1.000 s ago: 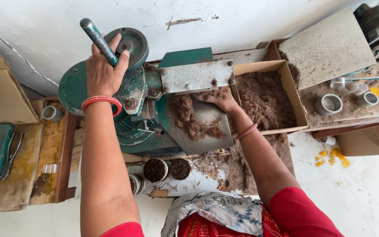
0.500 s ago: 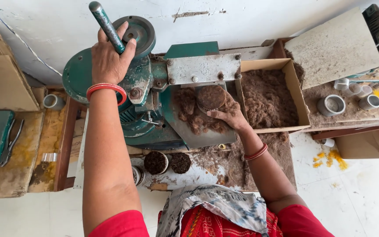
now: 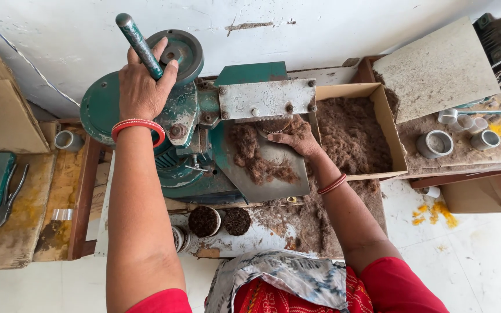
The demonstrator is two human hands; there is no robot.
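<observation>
A green hand-cranked press machine [image 3: 198, 145] stands on a wooden bench against a white wall. My left hand [image 3: 143, 87] grips the machine's green lever handle [image 3: 139, 45], which points up and left. My right hand [image 3: 294, 134] presses a lump of brown fibrous material [image 3: 273, 125] under the grey metal plate [image 3: 267, 98] at the machine's mouth. More loose brown fibre [image 3: 256, 159] lies on the sloped metal tray [image 3: 285, 182] below that hand. Both wrists carry red bangles.
A cardboard box [image 3: 387, 119] of brown fibre sits right of the machine. Two small dark filled cups [image 3: 204, 220] stand on the bench front. Metal ring moulds [image 3: 434, 144] lie on a dusty shelf at right. Pliers [image 3: 10, 194] rest on a green case at left.
My right hand has moved from the tray up to the machine's mouth with a lump of fibre. My left hand stays on the lever.
</observation>
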